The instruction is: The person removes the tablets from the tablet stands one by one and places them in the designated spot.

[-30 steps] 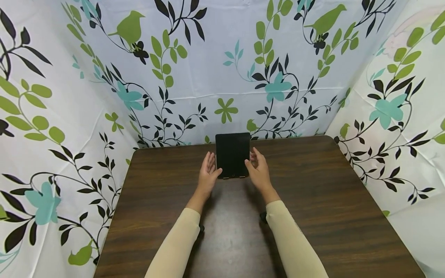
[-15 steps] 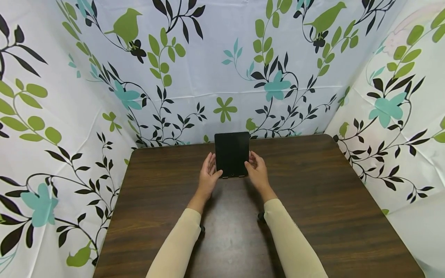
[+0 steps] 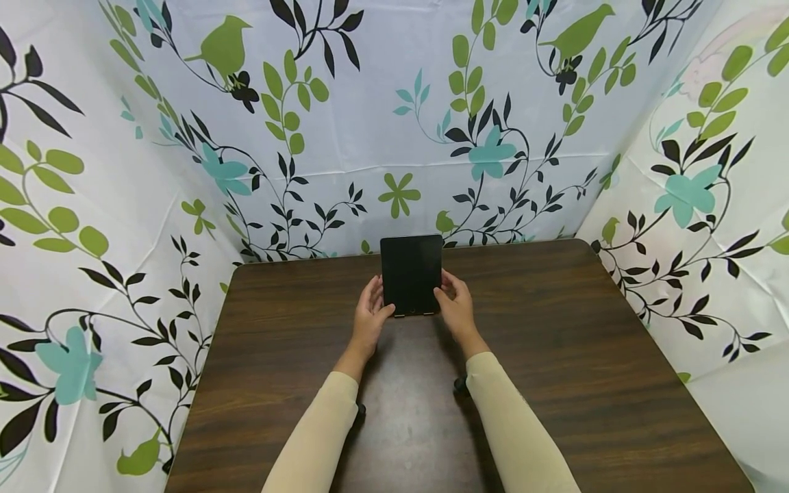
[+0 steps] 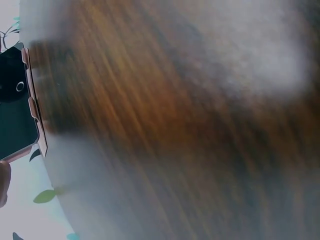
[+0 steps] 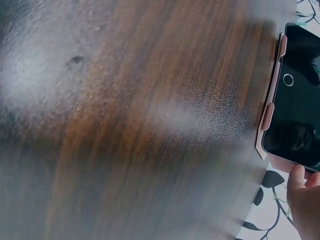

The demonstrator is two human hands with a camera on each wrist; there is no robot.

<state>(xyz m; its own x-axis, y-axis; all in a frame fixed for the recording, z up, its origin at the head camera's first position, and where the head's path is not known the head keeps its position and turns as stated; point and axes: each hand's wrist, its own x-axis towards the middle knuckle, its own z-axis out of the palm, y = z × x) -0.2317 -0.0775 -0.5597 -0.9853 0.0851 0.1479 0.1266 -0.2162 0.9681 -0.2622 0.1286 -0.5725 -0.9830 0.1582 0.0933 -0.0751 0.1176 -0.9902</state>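
Observation:
A tablet (image 3: 411, 274) with a dark screen and a round home button leans upright near the table's far edge. In the right wrist view, the tablet (image 5: 295, 100) sits in a pinkish stand or case (image 5: 268, 116) with small tabs along its lower edge. My left hand (image 3: 368, 315) holds its lower left side, thumb at the front corner and fingers along the edge. On the opposite side my right hand (image 3: 457, 308) grips the lower right, thumb at the front and fingers partly hidden behind. The left wrist view catches only a fingertip (image 4: 4, 182) beside the tablet.
The dark wood-grain table (image 3: 277, 356) reaches out on both sides of the hands. Behind it and at both sides hangs a white cloth (image 3: 345, 137) printed with leaves, birds and flowers.
Both hands have drawn in slightly against the tablet's sides, with the right fingers going further behind its edge. The tablet stays in nearly the same place; the head view has shifted a little.

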